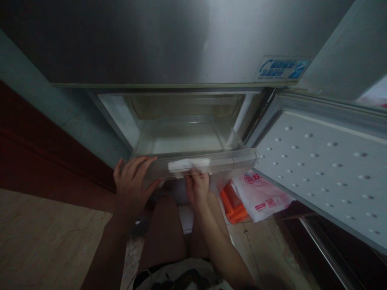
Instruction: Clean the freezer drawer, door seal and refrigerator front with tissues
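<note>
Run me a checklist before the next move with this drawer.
1. Door open: ok, swung out to the right.
2. Drawer pulled out: ok, its front stands out from the compartment.
3. Left hand on the drawer: ok, at the front's left end.
4. Right hand at the handle: ok, fingers at its lower edge.
5. Firm right-hand grip: cannot tell, too blurred.
6. Right side uncluttered: not ok, plastic bag and orange container near the door.
</note>
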`<move>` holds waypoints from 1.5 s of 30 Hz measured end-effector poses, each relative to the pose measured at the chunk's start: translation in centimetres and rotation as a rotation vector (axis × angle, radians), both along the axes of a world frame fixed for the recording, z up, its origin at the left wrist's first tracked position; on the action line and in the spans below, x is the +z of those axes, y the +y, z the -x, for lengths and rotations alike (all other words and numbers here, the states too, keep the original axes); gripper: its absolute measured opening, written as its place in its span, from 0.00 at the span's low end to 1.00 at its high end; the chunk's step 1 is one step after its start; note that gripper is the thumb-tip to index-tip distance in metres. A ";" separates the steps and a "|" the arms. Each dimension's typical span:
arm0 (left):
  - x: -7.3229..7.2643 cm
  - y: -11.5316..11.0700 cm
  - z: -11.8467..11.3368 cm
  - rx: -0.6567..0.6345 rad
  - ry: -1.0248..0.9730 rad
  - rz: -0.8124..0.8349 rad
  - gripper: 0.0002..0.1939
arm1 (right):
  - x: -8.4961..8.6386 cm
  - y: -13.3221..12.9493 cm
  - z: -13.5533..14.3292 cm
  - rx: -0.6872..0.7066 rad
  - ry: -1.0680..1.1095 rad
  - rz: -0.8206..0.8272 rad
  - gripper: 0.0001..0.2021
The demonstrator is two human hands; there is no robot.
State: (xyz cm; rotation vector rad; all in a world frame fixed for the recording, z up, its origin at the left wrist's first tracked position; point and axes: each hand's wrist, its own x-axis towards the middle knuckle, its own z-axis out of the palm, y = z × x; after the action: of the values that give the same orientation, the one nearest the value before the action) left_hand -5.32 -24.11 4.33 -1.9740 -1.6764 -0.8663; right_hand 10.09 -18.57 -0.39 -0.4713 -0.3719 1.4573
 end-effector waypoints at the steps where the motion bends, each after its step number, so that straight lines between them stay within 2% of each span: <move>1: 0.0 0.0 0.0 0.002 0.000 0.001 0.24 | -0.1 0.3 -0.8 -0.040 -0.017 -0.008 0.08; 6: 0.2 0.0 -0.2 0.004 -0.003 0.013 0.23 | -0.5 1.4 -4.3 -0.233 -0.069 -0.016 0.08; 11: 0.3 0.0 -0.2 0.011 0.006 0.003 0.24 | -0.4 1.6 -4.9 -0.268 -0.087 -0.041 0.08; 15: 0.4 -0.1 -0.2 -0.002 -0.018 0.017 0.23 | -0.6 1.1 -3.5 -0.188 -0.150 -0.018 0.08; 21: 0.3 0.0 -0.1 0.003 -0.001 0.015 0.24 | -1.1 -0.2 1.3 0.082 -0.248 0.008 0.08; 25: 0.5 0.0 -0.2 0.003 0.001 0.014 0.24 | -0.7 -0.8 3.2 0.125 -0.238 0.039 0.09; 30: 0.5 0.0 -0.1 0.009 0.002 0.015 0.22 | 0.1 -0.4 0.9 0.000 -0.134 0.042 0.09; 35: 0.4 0.0 -0.1 0.002 -0.012 0.015 0.23 | -0.2 0.9 -3.3 -0.211 -0.107 0.034 0.09; 38: 0.5 0.0 -0.1 0.000 -0.003 0.002 0.22 | -0.4 1.5 -4.9 -0.312 -0.090 0.036 0.10; 41: 0.5 0.0 -0.1 -0.003 0.013 -0.010 0.23 | -0.4 1.4 -4.9 -0.312 -0.087 0.065 0.10; 45: 0.5 0.0 -0.2 -0.004 0.014 -0.024 0.22 | -0.6 0.1 -2.2 -0.146 -0.183 0.078 0.08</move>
State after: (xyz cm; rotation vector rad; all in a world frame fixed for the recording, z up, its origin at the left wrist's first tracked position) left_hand -5.14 -24.11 4.78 -1.9641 -1.6468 -0.8679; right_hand 12.32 -18.45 -1.03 -0.6835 -0.4186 1.2944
